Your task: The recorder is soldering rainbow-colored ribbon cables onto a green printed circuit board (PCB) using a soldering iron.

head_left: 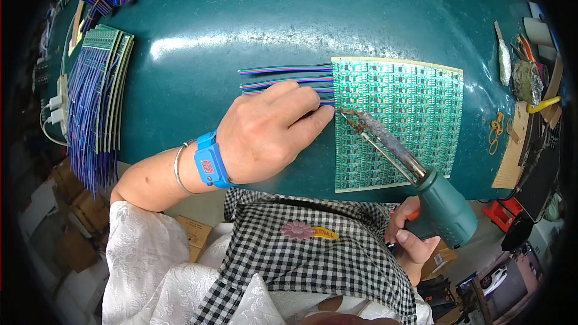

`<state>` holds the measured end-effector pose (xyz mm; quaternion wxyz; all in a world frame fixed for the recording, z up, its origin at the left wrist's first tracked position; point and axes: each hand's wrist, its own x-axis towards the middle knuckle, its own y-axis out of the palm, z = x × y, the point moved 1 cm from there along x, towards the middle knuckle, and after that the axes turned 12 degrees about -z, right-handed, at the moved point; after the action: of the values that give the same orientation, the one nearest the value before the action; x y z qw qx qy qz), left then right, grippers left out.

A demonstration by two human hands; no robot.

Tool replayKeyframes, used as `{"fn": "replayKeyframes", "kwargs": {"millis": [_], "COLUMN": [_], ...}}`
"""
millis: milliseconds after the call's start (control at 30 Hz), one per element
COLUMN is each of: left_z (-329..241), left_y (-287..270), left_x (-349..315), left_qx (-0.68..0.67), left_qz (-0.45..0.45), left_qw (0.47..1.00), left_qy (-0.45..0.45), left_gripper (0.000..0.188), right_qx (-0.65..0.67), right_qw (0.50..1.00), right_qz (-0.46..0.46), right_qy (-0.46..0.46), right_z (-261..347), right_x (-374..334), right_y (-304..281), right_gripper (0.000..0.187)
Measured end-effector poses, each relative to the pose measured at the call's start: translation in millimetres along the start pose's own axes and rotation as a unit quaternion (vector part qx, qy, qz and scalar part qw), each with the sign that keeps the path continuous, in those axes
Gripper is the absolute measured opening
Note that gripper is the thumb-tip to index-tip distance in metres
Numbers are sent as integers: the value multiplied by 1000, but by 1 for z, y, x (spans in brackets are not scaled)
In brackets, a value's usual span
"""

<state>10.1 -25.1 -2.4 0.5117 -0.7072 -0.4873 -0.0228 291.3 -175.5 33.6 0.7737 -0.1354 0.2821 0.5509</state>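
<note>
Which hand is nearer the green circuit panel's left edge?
Left. The left hand presses the ribbon wires at the circuit panel edge; the right hand grips the soldering gun below it.

A small red label (pixel 206 167), square with pale marks, sits on the blue wrist strap (pixel 211 159), behind the left hand (pixel 265 135) and well back from its flat fingers (pixel 310 114). A yellow oval tag (pixel 326 235) with red print lies on the checked apron (pixel 313 259), left of the right hand (pixel 409 244), whose fingers (pixel 415 242) wrap the iron (pixel 442 207). A brown carton (pixel 442 259) shows just right of those fingers, partly hidden by them. Another brown carton (pixel 191 236) sits below the left wrist. More brown cartons (pixel 75 201) stand stacked far left of the left fingers, blurred. No screens or signs show.
</note>
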Motion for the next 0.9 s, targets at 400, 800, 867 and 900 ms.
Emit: {"fn": "replayKeyframes", "kwargs": {"millis": [400,800,867,900], "left_z": [-1,0,-1,-1], "left_y": [-3,-3,-3,-3], "left_x": [3,2,2,2], "left_qx": [18,31,33,34], "left_qz": [13,17,18,19], "left_qw": [999,999,999,999], "left_qy": [25,32,34,34], "left_gripper": [41,40,40,40], "right_qx": [31,21,13,9], "right_qw": [998,1000,1000,1000], "right_qz": [-14,17,-4,-14], "right_qy": [-45,-12,-9,-8], "right_z": [-11,1,-4,-7], "right_x": [2,-1,-1,-1], "right_y": [0,1,0,-1], "right_gripper": [46,40,40,40]}}
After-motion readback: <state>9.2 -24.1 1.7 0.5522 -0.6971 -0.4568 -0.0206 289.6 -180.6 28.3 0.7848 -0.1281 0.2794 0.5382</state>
